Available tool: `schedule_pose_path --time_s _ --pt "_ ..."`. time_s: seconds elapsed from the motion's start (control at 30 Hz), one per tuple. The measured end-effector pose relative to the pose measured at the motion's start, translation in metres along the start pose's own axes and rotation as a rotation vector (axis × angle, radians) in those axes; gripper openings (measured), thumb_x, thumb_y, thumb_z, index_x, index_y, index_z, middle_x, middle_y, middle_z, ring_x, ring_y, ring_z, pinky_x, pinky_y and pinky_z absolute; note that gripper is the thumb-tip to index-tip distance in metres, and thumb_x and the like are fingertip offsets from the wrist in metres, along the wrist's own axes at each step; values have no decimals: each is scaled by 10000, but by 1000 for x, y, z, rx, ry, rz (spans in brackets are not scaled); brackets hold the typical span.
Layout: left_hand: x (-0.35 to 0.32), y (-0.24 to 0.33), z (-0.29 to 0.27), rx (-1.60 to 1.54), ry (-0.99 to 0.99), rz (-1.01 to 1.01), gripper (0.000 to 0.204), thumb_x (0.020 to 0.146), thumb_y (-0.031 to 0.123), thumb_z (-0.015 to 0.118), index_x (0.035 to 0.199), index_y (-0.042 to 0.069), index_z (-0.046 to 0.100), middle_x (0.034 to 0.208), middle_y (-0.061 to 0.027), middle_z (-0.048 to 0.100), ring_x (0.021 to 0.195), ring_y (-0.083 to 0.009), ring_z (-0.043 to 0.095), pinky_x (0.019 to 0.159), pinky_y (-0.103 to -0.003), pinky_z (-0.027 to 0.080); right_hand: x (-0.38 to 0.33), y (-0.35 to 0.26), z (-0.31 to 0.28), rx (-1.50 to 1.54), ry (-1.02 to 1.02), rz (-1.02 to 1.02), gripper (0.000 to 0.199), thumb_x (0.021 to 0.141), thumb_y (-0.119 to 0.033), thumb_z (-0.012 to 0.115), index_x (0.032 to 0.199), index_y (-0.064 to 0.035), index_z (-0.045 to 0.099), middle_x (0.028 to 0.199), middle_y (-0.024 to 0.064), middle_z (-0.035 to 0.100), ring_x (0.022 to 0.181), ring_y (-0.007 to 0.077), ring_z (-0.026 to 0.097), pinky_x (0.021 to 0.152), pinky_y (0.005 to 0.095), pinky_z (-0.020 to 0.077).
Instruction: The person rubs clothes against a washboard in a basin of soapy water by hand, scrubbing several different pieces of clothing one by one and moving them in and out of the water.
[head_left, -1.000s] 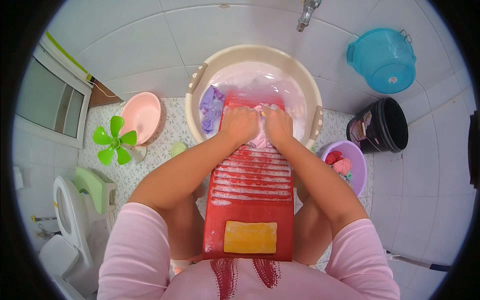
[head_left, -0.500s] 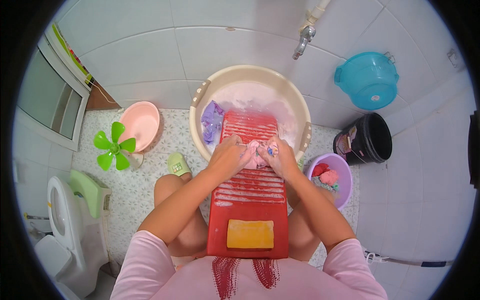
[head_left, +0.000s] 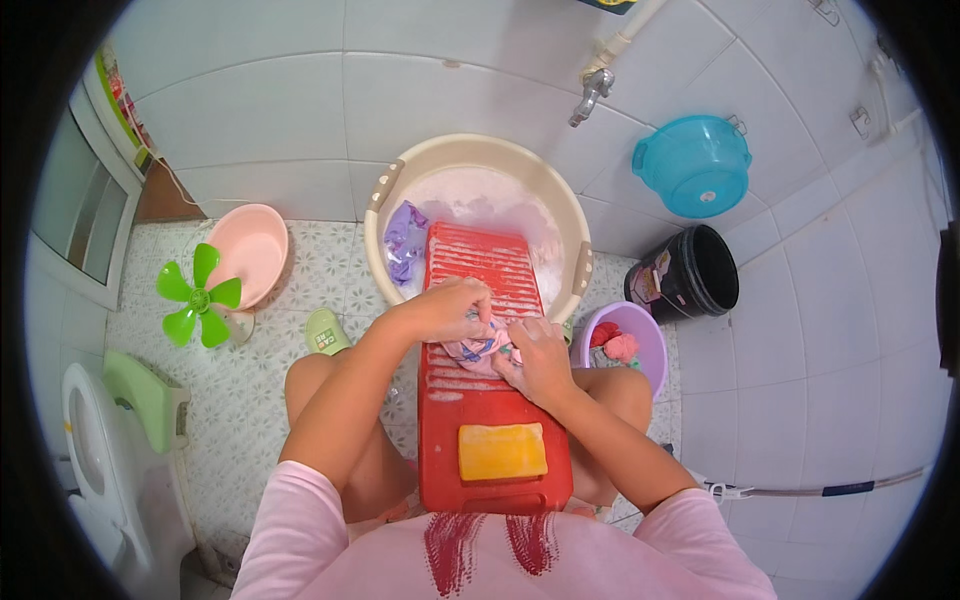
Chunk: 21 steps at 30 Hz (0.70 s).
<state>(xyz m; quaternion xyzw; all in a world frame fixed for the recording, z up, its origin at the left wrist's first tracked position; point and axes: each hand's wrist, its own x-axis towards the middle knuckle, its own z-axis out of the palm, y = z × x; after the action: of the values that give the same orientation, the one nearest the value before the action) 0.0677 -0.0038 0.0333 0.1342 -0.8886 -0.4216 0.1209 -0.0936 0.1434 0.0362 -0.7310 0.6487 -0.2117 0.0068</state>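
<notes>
A pink cloth (head_left: 474, 352) with blue pattern lies bunched on the ridges of a red washboard (head_left: 482, 405). My left hand (head_left: 452, 308) pinches the cloth's far left side with curled fingers. At its right side my right hand (head_left: 541, 362) grips it, knuckles up. Suds streak the ridges around the cloth. The washboard leans with its far end in a large beige basin (head_left: 378, 235) of foamy water, and its near end rests by my body between my legs. A yellow bar of soap (head_left: 502, 452) sits on the smooth near part. Purple cloth (head_left: 405, 240) floats at the basin's left.
Right of the basin are a lilac tub (head_left: 655, 368) holding clothes (head_left: 620, 347) and a black bucket (head_left: 712, 272). A blue basin (head_left: 694, 168) hangs on the wall near a tap (head_left: 592, 96). To the left stand a green-bladed fan (head_left: 200, 298), pink basin (head_left: 262, 240) and toilet (head_left: 92, 430).
Both hands have come nearer to me down the washboard with the pink cloth, which is now more spread out. The view has shifted slightly, moving the surroundings leftward.
</notes>
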Motion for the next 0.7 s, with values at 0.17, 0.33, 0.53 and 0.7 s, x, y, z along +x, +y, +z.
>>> schedule_pose_path --time_s 0.17,0.33,0.53,0.7 --pt "18 -35 12 -6 221 -201 262 814 181 586 1005 14 523 992 -208 572 981 -365 533 827 -434 430 66 26 63 -79 120 123 215 707 -188 689 854 -62 596 776 141 583 804 336 567 701 460 455" --pt "33 -49 17 285 546 -242 285 834 195 570 1014 -20 518 967 -208 581 943 -372 551 825 -437 430 108 37 73 -167 159 87 201 684 -165 704 819 -48 613 794 156 606 804 338 575 705 461 458" --pt "22 -44 -15 -138 141 -236 334 851 379 623 874 47 648 1131 -164 595 1179 -271 494 959 -378 388 32 -5 17 164 -135 -68 244 751 -260 661 641 -47 613 693 160 596 701 326 582 695 464 460" --pt "9 -27 7 127 304 -88 282 860 311 616 996 65 626 1203 -165 558 1215 -304 457 1013 -479 317 34 1 28 39 -89 170 169 778 -228 627 782 -63 664 695 149 593 715 350 596 661 447 484"
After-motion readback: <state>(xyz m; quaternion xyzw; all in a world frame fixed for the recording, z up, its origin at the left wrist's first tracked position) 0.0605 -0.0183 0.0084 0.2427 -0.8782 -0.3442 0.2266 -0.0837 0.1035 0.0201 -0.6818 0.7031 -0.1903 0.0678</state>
